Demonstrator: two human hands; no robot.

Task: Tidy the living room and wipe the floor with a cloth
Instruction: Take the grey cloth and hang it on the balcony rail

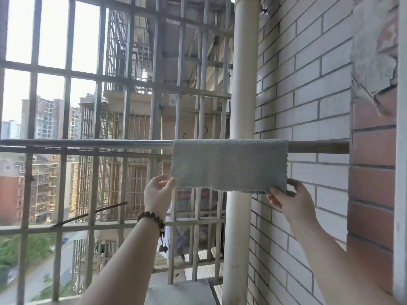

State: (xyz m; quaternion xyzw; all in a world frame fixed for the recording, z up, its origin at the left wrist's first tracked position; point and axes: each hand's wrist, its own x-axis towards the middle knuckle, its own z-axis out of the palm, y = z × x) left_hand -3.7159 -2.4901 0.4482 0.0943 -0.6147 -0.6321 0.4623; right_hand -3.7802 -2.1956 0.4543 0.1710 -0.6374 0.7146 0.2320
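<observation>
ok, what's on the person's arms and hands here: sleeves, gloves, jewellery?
Both forearms bare, no sleeves or gloves in view. Left hand: a brown wooden bead bracelet on the wrist, with a small dangling beaded tassel. Right hand: nothing worn.

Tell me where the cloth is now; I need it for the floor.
In the head view, the grey cloth hangs over the horizontal rail, right of centre, before the white pipe, with both hands at its lower corners.

A: We're seeing a pale grey-blue cloth point(229, 165) on a grey rail point(88, 143), plain, no print.
B: Yep. Right of the cloth, we've got white brick-pattern wall tiles point(308, 102), then red ones point(372, 172). Dark brown bead bracelet point(152, 218) below it.
</observation>
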